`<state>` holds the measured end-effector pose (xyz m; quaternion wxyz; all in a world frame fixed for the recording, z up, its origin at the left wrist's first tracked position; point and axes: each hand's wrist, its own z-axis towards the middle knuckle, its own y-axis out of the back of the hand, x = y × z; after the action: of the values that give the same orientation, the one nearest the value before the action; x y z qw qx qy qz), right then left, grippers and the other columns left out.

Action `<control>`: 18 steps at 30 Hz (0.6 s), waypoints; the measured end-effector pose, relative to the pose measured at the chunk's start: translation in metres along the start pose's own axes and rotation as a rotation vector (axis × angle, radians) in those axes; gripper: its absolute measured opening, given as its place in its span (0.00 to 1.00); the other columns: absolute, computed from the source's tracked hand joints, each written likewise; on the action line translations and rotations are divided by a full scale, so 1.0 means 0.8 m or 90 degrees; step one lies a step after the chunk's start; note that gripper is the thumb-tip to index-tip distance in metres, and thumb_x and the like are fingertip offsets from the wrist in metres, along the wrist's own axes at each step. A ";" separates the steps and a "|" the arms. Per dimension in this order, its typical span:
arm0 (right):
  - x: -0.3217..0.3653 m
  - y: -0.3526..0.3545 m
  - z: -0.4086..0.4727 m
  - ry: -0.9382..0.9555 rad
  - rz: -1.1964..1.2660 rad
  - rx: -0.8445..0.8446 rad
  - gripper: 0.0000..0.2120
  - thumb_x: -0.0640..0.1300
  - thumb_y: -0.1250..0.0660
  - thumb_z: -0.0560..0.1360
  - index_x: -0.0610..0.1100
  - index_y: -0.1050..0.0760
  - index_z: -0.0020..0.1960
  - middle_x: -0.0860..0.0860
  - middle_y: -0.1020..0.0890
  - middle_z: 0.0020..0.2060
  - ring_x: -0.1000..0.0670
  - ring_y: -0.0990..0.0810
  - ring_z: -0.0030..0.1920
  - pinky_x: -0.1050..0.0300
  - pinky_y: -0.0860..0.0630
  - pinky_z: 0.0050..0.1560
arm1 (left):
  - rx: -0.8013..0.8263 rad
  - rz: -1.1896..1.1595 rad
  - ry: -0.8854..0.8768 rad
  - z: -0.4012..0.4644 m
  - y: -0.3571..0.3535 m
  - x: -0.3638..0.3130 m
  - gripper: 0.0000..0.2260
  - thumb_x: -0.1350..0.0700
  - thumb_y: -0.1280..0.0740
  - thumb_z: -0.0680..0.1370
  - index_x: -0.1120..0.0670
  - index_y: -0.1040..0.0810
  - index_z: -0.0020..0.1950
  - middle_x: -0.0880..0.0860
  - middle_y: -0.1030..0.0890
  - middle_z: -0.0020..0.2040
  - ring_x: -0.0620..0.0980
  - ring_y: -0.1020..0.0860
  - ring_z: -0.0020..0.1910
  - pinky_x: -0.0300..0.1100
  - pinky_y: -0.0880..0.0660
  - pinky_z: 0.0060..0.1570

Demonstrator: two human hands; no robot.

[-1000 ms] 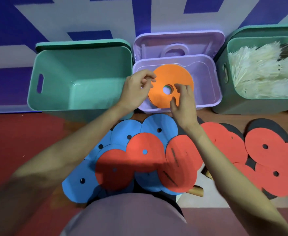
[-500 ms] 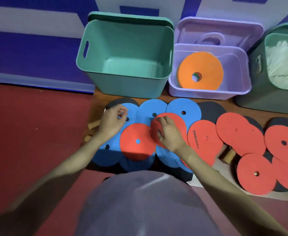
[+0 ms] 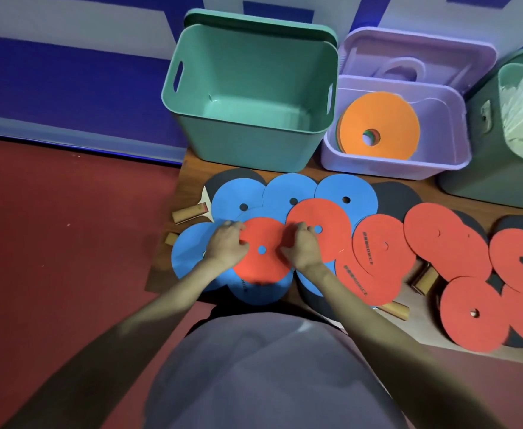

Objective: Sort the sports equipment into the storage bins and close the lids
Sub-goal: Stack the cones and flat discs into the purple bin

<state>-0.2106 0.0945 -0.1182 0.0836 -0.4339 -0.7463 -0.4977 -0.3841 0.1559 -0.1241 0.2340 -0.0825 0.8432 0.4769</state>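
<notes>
Bare forearms (no sleeves), greyish-purple garment (image 3: 272, 376) below

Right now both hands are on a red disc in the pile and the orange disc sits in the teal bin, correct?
Not quite. The head view shows the orange disc in the purple bin; the teal bin holds nothing visible. The left hand and right hand are on the red disc.

We see dark printed lettering on a red disc (image 3: 378, 246) right of the hands, on another red disc (image 3: 357, 283) just below it, and on a blue disc (image 3: 254, 292) near the body; all three lines are too small and blurred for us to read
</notes>
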 end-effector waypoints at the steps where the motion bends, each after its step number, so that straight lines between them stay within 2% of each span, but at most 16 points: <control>1: -0.001 0.002 0.001 -0.011 0.058 0.010 0.20 0.35 0.30 0.68 0.35 0.30 0.58 0.40 0.24 0.54 0.41 0.27 0.56 0.55 0.31 0.55 | -0.001 -0.013 0.005 -0.001 0.000 0.001 0.19 0.59 0.34 0.74 0.56 0.26 0.65 0.56 0.24 0.62 0.55 0.26 0.62 0.45 0.30 0.61; 3: -0.002 0.010 -0.001 0.020 0.066 0.063 0.11 0.35 0.33 0.73 0.38 0.28 0.55 0.44 0.22 0.49 0.44 0.24 0.50 0.57 0.30 0.49 | -0.006 -0.045 0.014 -0.004 0.001 0.001 0.19 0.60 0.33 0.74 0.56 0.26 0.65 0.56 0.23 0.62 0.55 0.25 0.61 0.46 0.28 0.60; 4: -0.004 0.016 -0.002 0.059 0.024 0.081 0.04 0.36 0.35 0.75 0.41 0.28 0.50 0.45 0.23 0.44 0.44 0.24 0.45 0.56 0.30 0.45 | -0.010 -0.066 0.019 -0.006 0.001 0.000 0.19 0.60 0.33 0.74 0.57 0.27 0.65 0.56 0.23 0.62 0.55 0.24 0.60 0.47 0.28 0.59; 5: -0.007 0.021 -0.004 0.097 -0.003 0.085 0.03 0.37 0.38 0.77 0.42 0.30 0.45 0.46 0.24 0.39 0.44 0.25 0.40 0.55 0.31 0.41 | -0.016 -0.091 0.023 -0.008 0.001 -0.001 0.20 0.59 0.32 0.74 0.57 0.27 0.65 0.56 0.23 0.61 0.55 0.24 0.59 0.47 0.28 0.58; 8: -0.015 0.038 -0.015 0.169 0.063 0.047 0.07 0.36 0.43 0.80 0.44 0.32 0.43 0.50 0.27 0.29 0.48 0.30 0.28 0.51 0.29 0.34 | -0.047 -0.154 0.029 -0.013 0.000 -0.004 0.25 0.55 0.27 0.72 0.58 0.30 0.66 0.57 0.24 0.59 0.54 0.24 0.57 0.49 0.26 0.56; 10: -0.020 0.051 -0.025 0.178 0.147 0.007 0.08 0.36 0.43 0.80 0.45 0.31 0.44 0.50 0.28 0.27 0.50 0.31 0.25 0.53 0.29 0.31 | -0.082 -0.194 0.043 -0.018 -0.001 -0.011 0.29 0.52 0.24 0.70 0.57 0.31 0.67 0.56 0.25 0.58 0.53 0.24 0.56 0.50 0.26 0.56; 12: -0.022 0.063 -0.033 0.154 0.248 -0.014 0.09 0.35 0.43 0.80 0.44 0.30 0.44 0.49 0.29 0.26 0.50 0.31 0.24 0.58 0.30 0.26 | -0.100 -0.303 0.093 -0.023 0.000 -0.023 0.29 0.50 0.24 0.70 0.57 0.30 0.65 0.52 0.24 0.57 0.51 0.24 0.55 0.47 0.25 0.55; 15: -0.026 0.077 -0.041 0.080 0.434 0.009 0.08 0.36 0.44 0.82 0.41 0.30 0.45 0.43 0.31 0.27 0.48 0.31 0.25 0.58 0.26 0.27 | -0.005 -0.588 0.180 -0.028 0.008 -0.041 0.22 0.47 0.25 0.71 0.57 0.24 0.59 0.51 0.18 0.53 0.52 0.20 0.55 0.45 0.22 0.53; 18: -0.036 0.084 -0.041 0.042 0.490 0.035 0.07 0.37 0.42 0.81 0.39 0.29 0.46 0.44 0.28 0.23 0.49 0.29 0.23 0.61 0.29 0.27 | 0.109 -0.801 0.191 -0.032 0.008 -0.052 0.18 0.52 0.28 0.75 0.56 0.22 0.63 0.54 0.18 0.58 0.53 0.19 0.57 0.52 0.22 0.57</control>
<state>-0.1543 0.0605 -0.0732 0.3000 -0.6636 -0.5385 -0.4237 -0.3577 0.1339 -0.0883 0.3538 -0.6074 0.6924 0.1629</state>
